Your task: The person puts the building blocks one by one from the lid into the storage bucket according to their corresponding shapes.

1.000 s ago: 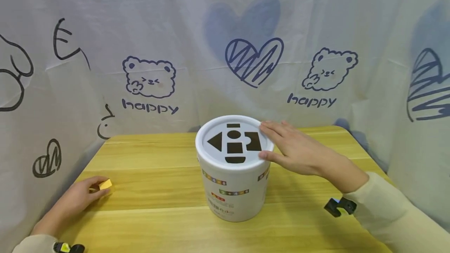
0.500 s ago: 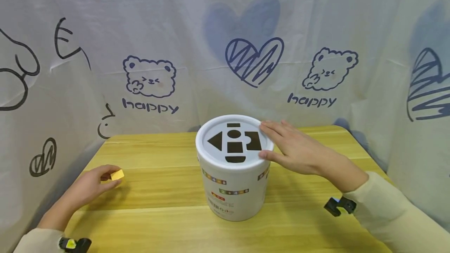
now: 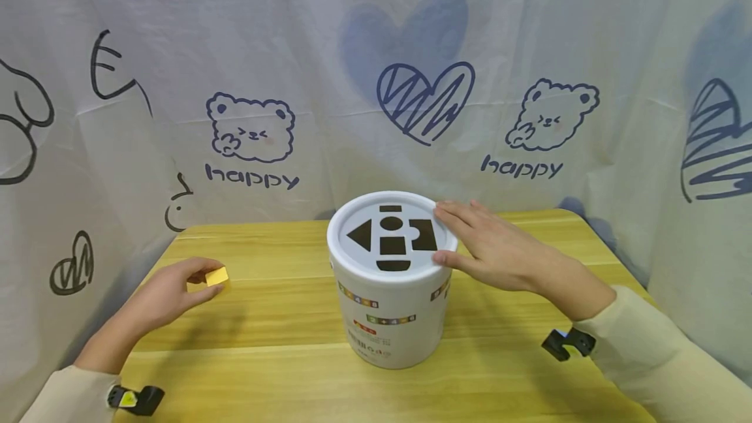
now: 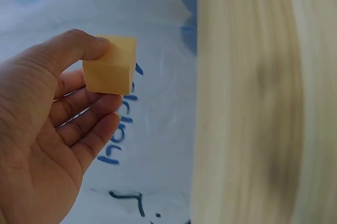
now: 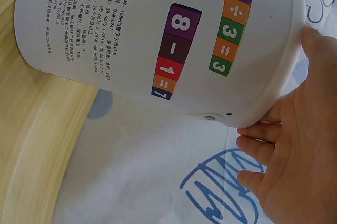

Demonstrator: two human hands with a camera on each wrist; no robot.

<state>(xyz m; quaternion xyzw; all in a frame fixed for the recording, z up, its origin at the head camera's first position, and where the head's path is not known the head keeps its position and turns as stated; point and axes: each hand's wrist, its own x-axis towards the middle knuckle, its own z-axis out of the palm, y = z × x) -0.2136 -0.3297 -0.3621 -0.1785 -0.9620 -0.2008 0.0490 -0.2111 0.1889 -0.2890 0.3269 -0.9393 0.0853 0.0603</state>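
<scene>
Between thumb and fingers my left hand (image 3: 170, 292) pinches a yellow block (image 3: 217, 277), raised over the left part of the table. In the left wrist view the block (image 4: 110, 65) looks like a plain cube, the thumb pressed on one face. A white round bucket (image 3: 390, 318) stands upright near the table's middle. Its lid (image 3: 360, 260) has several cut-out holes: a triangle, a circle, a square and other shapes. My right hand (image 3: 499, 250) rests on the lid's right rim with fingers extended. In the right wrist view those fingertips (image 5: 250, 132) touch the bucket's rim.
The yellow wood-grain table (image 3: 264, 371) holds the bucket. Behind it and at both sides hangs a white curtain (image 3: 335, 83) with blue hearts and bear drawings. A black wrist mount (image 3: 136, 400) sits on the left sleeve, and another (image 3: 568, 344) on the right.
My left hand has moved right and farther from me, carrying the yellow block up off the table toward the bucket. The right hand and the bucket have stayed in place.
</scene>
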